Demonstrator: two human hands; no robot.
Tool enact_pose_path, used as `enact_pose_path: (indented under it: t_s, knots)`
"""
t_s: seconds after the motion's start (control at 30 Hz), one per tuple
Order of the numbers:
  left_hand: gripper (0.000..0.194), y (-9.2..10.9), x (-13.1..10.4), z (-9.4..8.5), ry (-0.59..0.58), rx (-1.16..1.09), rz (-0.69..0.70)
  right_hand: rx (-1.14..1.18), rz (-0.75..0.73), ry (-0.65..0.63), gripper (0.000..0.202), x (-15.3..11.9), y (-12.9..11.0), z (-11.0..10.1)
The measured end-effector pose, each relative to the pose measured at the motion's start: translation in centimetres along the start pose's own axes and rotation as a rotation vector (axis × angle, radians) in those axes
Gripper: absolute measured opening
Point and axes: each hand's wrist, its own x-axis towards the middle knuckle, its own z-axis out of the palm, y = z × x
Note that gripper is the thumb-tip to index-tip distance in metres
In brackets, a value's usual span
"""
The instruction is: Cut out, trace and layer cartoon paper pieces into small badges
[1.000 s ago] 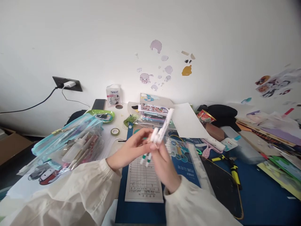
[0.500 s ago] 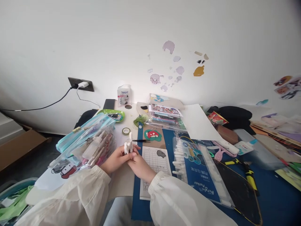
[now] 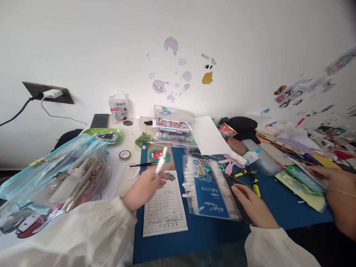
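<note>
Head view, left hand (image 3: 147,187) around marker (image 3: 161,162), right hand (image 3: 253,204) outstretched

Two own hands (image 3: 144,189), one co-worker's hand (image 3: 330,180), one marker case (image 3: 211,191).

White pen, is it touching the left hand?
Touching. The head view shows the left hand closed around the white pen, one end poking out above.

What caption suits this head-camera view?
Left hand holding a white marker, right hand beside the Acrylic Marker pack on a cluttered blue desk.
</note>
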Motion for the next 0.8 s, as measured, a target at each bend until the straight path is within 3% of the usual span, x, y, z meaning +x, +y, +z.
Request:
enact_pose_path:
  t_s: [0.17, 0.3, 0.57, 0.8]
  knots:
    - [0.023, 1.1, 2.4, 6.9, -0.113, -0.029, -0.178, -0.028, -0.035, -0.144, 0.054, 1.7, -0.2, 2.4]
    - [0.026, 1.1, 2.2, 9.4, -0.122, -0.141, -0.243, -0.003, -0.032, -0.152, 0.063, 2.0, -0.8, 3.4]
    - [0.027, 1.7, 2.1, 10.7, -0.093, -0.354, -0.248, 0.207, -0.030, -0.157, 0.066, 2.2, -0.7, 3.2]
    - [0.024, 6.3, 2.1, 8.7, -0.198, -0.490, -0.116, 0.494, -0.076, -0.235, 0.068, 1.4, -2.2, 2.7]
